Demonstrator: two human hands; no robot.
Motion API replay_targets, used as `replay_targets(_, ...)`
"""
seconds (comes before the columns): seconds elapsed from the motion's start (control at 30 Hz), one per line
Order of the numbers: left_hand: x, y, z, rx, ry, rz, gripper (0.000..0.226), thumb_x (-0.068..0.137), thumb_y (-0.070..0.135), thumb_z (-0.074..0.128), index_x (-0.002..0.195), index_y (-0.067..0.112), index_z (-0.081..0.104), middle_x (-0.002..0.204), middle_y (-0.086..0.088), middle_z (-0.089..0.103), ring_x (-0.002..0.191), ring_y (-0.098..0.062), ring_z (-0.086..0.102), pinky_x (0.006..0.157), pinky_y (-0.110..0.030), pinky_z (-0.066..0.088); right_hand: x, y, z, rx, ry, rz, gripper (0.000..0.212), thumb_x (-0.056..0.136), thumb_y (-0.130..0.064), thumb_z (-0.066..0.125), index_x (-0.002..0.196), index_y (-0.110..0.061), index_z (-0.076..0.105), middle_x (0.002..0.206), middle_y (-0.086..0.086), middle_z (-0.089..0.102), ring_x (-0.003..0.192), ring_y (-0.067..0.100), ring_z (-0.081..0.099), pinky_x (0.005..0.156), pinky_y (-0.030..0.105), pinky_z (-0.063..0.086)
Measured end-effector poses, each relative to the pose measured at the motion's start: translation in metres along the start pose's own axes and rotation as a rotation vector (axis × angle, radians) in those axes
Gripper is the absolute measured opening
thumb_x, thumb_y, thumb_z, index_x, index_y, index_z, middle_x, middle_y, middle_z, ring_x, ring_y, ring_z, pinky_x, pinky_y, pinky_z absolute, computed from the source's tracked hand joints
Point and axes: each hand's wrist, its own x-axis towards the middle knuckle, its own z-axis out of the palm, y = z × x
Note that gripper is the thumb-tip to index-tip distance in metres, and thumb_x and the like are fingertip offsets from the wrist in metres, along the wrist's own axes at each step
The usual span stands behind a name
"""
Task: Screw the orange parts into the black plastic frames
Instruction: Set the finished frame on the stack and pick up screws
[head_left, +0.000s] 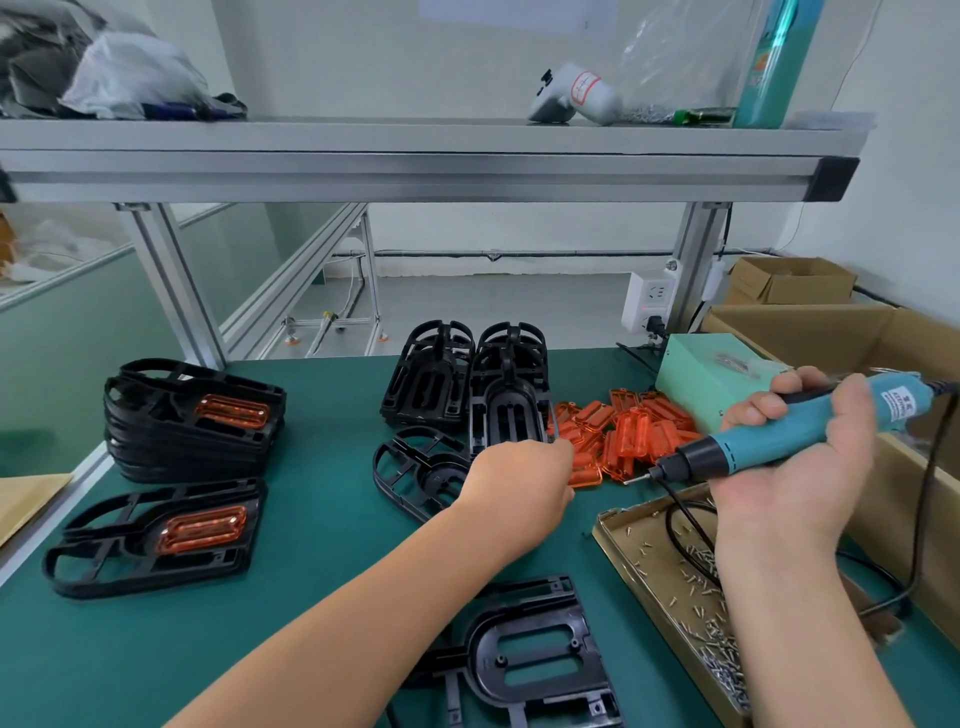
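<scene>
A black plastic frame (524, 654) with an empty window lies on the green mat at the near edge. My left hand (519, 483) reaches over the mat to the pile of orange parts (623, 431), its fingers curled at the pile's left edge; whether they hold a part is hidden. My right hand (800, 452) grips a teal electric screwdriver (779, 436), bit pointing left above the screw tray. Empty frames (462, 384) are stacked behind the pile. At the left, finished frames with orange parts sit in a stack (192, 415) and one lies flat (156, 535).
A shallow tray of small screws (670, 587) lies at the right with the driver's black cable across it. A pale green power box (711, 379) and cardboard boxes (831, 332) stand at the back right. An aluminium shelf (415, 166) spans overhead.
</scene>
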Motion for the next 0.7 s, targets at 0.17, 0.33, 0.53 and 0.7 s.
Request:
replay_targets(0.17,0.002,0.0,0.004,0.207,-0.05,0.027,0.012,0.101,0.013,0.062,0.108,0.015,0.053,0.068,0.004,0.044,0.054,-0.019,0.043,0.045,-0.03,0.026,-0.001,0.001,0.0,-0.012,0.001,0.0,0.023,0.099,-0.04,0.072,0.103,-0.019,0.066,0.094,-0.003,0.064,0.07,0.009,0.057,0.068,0.021,0.05)
replay_targets(0.33,0.005,-0.004,0.003,0.213,-0.037,0.032,0.024,0.097,0.006,0.062,0.094,0.017,0.041,0.065,0.005,0.043,0.05,-0.017,0.039,0.043,-0.028,0.025,-0.002,0.001,0.001,-0.01,0.0,0.003,0.023,0.099,-0.04,0.072,0.104,-0.019,0.066,0.095,-0.003,0.064,0.071,0.009,0.057,0.068,0.021,0.05)
replay_targets(0.53,0.003,-0.012,0.003,0.216,-0.015,0.057,0.011,0.102,0.012,0.05,0.093,0.015,0.044,0.064,0.003,0.044,0.053,-0.022,0.045,0.047,-0.03,0.032,-0.004,0.001,0.003,-0.011,-0.002,0.01,0.023,0.1,-0.04,0.071,0.106,-0.019,0.065,0.095,-0.004,0.064,0.07,0.008,0.057,0.067,0.021,0.051)
replay_targets(0.7,-0.008,-0.02,-0.006,0.134,0.069,0.054,0.024,0.106,0.029,0.041,0.087,0.017,0.048,0.066,0.005,0.05,0.058,-0.022,0.052,0.05,-0.031,0.034,-0.004,0.001,0.002,-0.023,-0.004,0.008,0.025,0.1,-0.04,0.071,0.109,-0.018,0.063,0.095,-0.004,0.063,0.071,0.008,0.057,0.067,0.022,0.051)
